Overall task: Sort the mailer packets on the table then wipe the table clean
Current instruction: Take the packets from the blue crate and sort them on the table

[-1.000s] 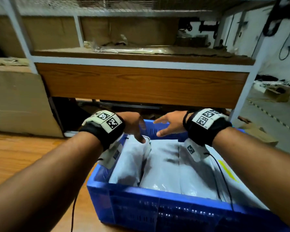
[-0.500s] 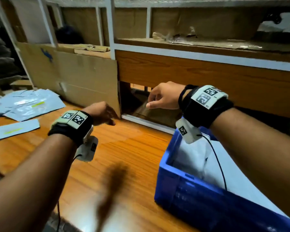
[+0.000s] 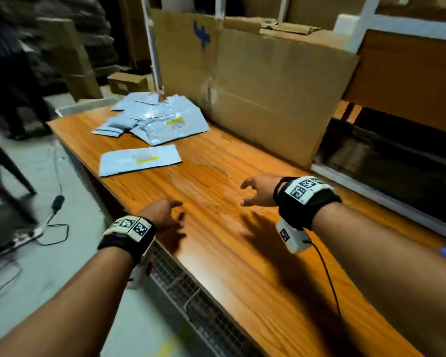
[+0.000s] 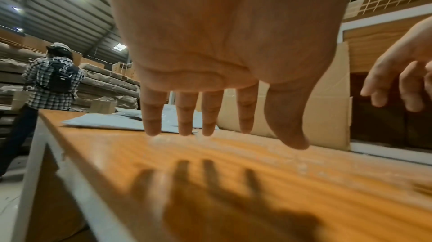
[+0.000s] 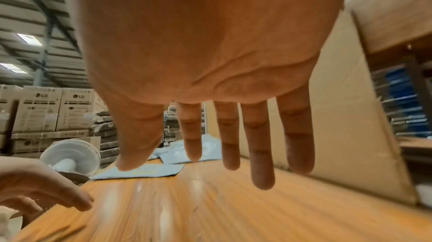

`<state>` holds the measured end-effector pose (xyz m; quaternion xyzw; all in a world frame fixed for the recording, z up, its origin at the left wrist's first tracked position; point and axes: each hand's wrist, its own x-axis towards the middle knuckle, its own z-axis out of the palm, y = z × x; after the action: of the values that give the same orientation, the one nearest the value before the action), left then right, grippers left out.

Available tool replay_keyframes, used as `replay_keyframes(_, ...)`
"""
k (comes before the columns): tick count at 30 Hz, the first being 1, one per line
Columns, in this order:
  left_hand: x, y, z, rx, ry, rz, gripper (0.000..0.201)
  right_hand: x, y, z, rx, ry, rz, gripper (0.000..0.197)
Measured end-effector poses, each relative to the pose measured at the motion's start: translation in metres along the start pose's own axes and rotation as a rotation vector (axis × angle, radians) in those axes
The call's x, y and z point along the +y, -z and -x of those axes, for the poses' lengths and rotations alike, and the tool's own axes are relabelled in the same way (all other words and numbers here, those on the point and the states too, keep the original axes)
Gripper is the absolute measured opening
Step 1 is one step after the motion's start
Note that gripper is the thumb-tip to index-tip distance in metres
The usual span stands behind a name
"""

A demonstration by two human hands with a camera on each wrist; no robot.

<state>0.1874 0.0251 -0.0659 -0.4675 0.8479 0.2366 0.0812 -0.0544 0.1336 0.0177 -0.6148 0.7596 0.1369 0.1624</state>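
Warehouse desk (image 3: 242, 266), orange wood; mailer packets (image 3: 152, 119) heaped upper left of frame, unsorted; left hand (image 3: 162, 215) and right hand (image 3: 260, 193) hover empty, fingers (image 4: 153, 116) released, likely reaching for them.

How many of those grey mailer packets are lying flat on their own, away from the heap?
1. The single packet lies flat near the table's left edge, closer to the hands than the heap by the cardboard sheet. The heap's overlapping packets cannot be counted exactly.
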Motion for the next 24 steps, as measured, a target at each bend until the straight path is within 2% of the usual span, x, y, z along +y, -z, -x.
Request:
replay_keyframes(4, -0.043, 0.003, -0.025, -0.006, 0.042, -0.093, 0.081, -0.038, -0.002, -0.056, -0.012, 0.033, 0.003, 0.068)
replay_keyframes(8, -0.061, 0.013, -0.046, -0.029, 0.136, -0.161, 0.099, -0.067, 0.005, -0.124, 0.012, 0.054, -0.016, 0.076)
replay_keyframes(15, -0.077, 0.028, -0.054, -0.116, 0.153, -0.286, 0.105, -0.106, 0.029, -0.238, 0.033, 0.086, -0.118, 0.099)
replay_keyframes(17, -0.073, 0.033, -0.055, -0.082, 0.119, -0.382, 0.100, -0.116, 0.030, -0.263, 0.038, 0.114, -0.117, 0.104)
replay_keyframes(19, -0.074, 0.043, -0.063, -0.030, 0.043, -0.415, 0.084, -0.124, 0.031, -0.283, 0.040, 0.145, -0.103, 0.108)
replay_keyframes(22, -0.095, 0.067, -0.083, -0.003, -0.048, -0.333, 0.057, -0.133, 0.031, -0.308, 0.030, 0.152, -0.091, 0.109)
replay_keyframes(24, -0.115, 0.084, -0.102, 0.002, -0.070, -0.237, 0.051, -0.136, 0.035, -0.320, -0.001, 0.148, -0.067, 0.109)
